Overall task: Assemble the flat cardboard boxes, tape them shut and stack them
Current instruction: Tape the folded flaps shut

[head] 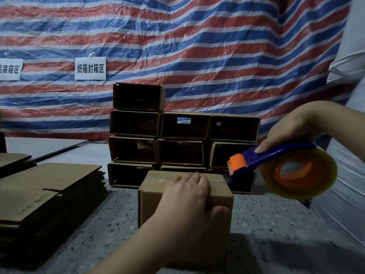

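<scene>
A small assembled cardboard box (156, 196) stands on the speckled table in front of me, its top flaps closed. My left hand (187, 196) lies over its top and front, fingers on the flap seam and thumb down the front face. My right hand (292, 127) grips the blue handle of a tape dispenser (276, 165) with an orange roller and a roll of clear tape. The dispenser's nose hovers just past the box's far right corner. Behind stands a stack of assembled boxes (177, 135), open ends facing me.
A pile of flat cardboard blanks (49, 194) lies on the table at the left, with more at the far left edge. A red, white and blue striped tarp (197, 46) with two paper signs hangs behind. White wrapped material (345, 184) stands on the right.
</scene>
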Motion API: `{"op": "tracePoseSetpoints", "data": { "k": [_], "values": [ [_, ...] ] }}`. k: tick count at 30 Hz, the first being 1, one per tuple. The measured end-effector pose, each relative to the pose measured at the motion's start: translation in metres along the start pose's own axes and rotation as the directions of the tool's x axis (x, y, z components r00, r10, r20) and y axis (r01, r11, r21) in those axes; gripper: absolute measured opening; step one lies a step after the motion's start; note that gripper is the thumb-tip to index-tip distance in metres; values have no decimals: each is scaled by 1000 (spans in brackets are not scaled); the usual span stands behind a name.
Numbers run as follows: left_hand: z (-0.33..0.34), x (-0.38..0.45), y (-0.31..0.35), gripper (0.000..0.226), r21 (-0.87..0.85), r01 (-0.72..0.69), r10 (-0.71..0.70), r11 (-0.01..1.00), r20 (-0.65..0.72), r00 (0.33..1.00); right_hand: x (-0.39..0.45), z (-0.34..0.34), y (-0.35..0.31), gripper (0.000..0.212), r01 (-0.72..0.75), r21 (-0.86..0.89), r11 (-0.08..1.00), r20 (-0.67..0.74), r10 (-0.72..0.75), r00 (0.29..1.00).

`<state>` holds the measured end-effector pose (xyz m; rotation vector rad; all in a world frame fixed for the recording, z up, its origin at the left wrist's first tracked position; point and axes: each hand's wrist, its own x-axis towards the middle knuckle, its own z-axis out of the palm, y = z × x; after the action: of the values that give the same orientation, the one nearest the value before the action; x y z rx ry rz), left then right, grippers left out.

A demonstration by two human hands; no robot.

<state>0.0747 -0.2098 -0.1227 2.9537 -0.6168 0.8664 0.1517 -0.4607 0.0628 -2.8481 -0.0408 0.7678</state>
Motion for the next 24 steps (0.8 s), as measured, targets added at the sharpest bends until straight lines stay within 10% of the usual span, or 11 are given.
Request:
{"op": "tracePoseSetpoints", "data": {
  "k": [24],
  "values": [
    [-6, 17, 30, 85, -52, -35, 38, 998, 63, 997, 2, 15, 47, 74, 63, 191, 980, 55, -75, 996]
  ]
}}
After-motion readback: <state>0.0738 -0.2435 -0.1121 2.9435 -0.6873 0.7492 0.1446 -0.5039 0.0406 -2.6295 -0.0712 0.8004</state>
